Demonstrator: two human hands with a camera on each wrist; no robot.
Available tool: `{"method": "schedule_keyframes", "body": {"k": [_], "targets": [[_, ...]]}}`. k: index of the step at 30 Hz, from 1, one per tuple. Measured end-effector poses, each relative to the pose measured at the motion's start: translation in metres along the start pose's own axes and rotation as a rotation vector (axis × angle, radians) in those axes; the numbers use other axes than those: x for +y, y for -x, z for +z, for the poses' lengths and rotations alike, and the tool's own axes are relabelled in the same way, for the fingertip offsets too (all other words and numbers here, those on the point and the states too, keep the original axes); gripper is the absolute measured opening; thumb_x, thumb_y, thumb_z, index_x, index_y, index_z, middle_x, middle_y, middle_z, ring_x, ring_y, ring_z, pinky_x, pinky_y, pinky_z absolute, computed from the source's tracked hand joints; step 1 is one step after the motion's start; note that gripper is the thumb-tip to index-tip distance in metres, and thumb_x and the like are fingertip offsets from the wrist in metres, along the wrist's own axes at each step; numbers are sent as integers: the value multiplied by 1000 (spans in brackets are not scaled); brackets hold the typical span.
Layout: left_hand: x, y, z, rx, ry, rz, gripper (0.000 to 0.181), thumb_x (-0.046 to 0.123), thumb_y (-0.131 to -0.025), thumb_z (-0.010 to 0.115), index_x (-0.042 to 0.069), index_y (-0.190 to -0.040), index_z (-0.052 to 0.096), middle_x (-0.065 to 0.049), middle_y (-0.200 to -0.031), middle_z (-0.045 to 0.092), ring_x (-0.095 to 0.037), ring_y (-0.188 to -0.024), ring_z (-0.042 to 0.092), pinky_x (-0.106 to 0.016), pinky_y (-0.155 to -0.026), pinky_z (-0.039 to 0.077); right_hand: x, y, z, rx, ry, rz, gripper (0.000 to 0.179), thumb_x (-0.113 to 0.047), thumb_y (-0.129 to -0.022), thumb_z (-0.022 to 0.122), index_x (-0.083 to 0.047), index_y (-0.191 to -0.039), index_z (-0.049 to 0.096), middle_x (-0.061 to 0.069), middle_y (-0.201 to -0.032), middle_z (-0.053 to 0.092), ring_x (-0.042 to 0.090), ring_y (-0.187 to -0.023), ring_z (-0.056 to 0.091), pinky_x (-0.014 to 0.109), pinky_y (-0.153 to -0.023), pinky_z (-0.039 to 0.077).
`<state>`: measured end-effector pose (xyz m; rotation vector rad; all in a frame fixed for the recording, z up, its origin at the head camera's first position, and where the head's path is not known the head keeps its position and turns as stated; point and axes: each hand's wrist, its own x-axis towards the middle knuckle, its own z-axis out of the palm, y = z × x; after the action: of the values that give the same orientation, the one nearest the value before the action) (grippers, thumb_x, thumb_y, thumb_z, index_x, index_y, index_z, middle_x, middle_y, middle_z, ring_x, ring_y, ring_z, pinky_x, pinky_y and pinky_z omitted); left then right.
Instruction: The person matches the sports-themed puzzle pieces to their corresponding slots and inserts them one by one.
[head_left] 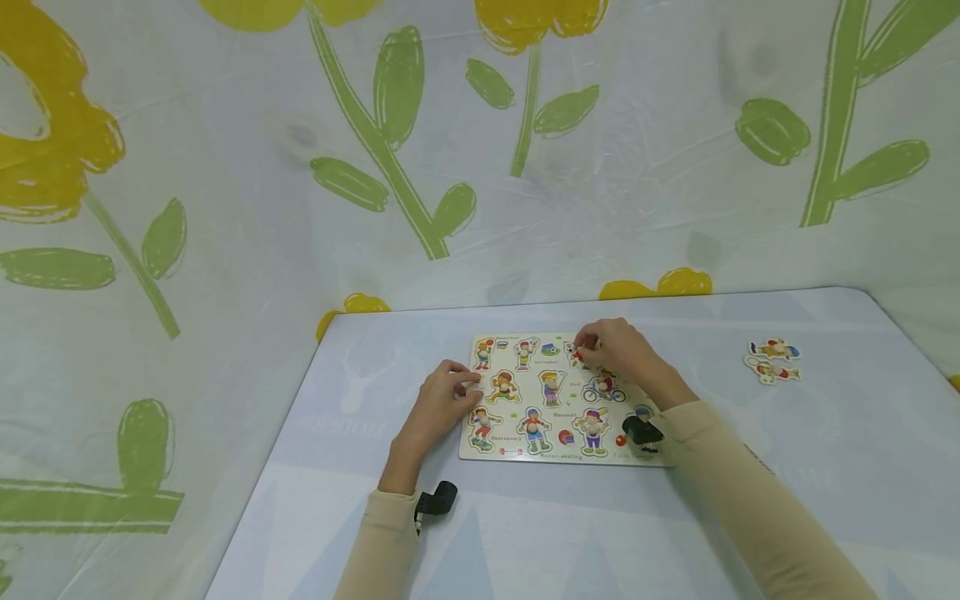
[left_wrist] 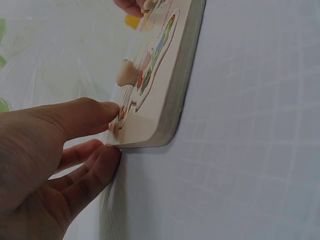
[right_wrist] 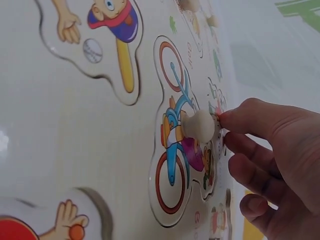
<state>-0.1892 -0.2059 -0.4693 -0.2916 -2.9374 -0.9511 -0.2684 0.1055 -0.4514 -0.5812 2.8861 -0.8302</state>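
Observation:
A wooden knobbed puzzle board (head_left: pixel 465 452) with printed sports figures lies flat on the table. My left hand (head_left: pixel 442 400) holds the board's left edge; in the left wrist view its thumb (left_wrist: pixel 92 115) lies on the top face and the fingers are at the edge. At the board's upper right, my right hand (head_left: pixel 618 350) pinches a puzzle piece (head_left: pixel 575 355) at its place there, and the fingers partly cover it. Just below this hand sits a cyclist piece (right_wrist: pixel 172 145) with a round wooden knob (right_wrist: pixel 202 126).
To the right of the board, two loose puzzle pieces, an upper one (head_left: pixel 776 348) and a lower one (head_left: pixel 771 370), lie close together on the pale table (head_left: pixel 555 533). A flower-printed curtain (head_left: pixel 637 167) hangs behind the table. Black wrist cameras are on both arms.

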Motion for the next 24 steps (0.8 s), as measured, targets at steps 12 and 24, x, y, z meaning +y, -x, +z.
{"method": "schedule_keyframes", "body": {"k": [12,24], "targets": [[0,0,1,14,7,-4,30,20,-87,74,9,-114,73,-7,-114,59,-15,-87,57,-26,-72,46,2,2,5,28,14,7,16,-20,-92,67,-10,-103,73,4,-88,71,16,-75,59,35,-74,48],[-1,0,1,14,2,-8,30,21,-87,74,9,-114,73,-6,-114,59,-13,-86,57,-26,-72,46,23,29,-15,84,12,33,22,-21,-93,67,-12,-112,72,5,-94,69,21,-81,59,36,-75,48]]}}
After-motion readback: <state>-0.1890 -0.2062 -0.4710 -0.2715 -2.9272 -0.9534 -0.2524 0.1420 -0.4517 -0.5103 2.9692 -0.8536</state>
